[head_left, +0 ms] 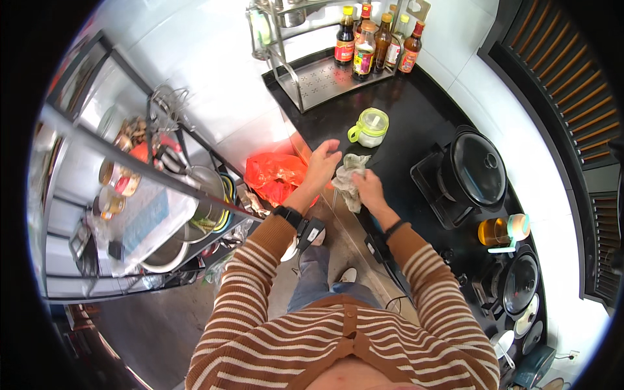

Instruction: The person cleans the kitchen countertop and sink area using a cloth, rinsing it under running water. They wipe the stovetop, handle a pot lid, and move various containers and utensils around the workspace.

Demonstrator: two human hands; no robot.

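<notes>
My right hand (370, 192) grips a crumpled greyish cloth (350, 178) at the near edge of the black countertop (397, 168). Part of the cloth hangs at the counter's edge. To its left, my left hand (322, 165) is raised with the fingers apart and nothing in it. Just beyond both hands stands a clear jar with a lime-green lid and handle (370, 127), holding something white. Below my left hand, a red plastic bag (273, 175) sits low against the wall.
A metal rack (321, 87) with several sauce bottles (363, 53) stands at the back. Along the right are a lidded black pot (477, 168) on a gas stove, an oil bottle (502, 230) and a second lidded pan (520, 284). A crowded shelf unit (161, 170) rises on the left.
</notes>
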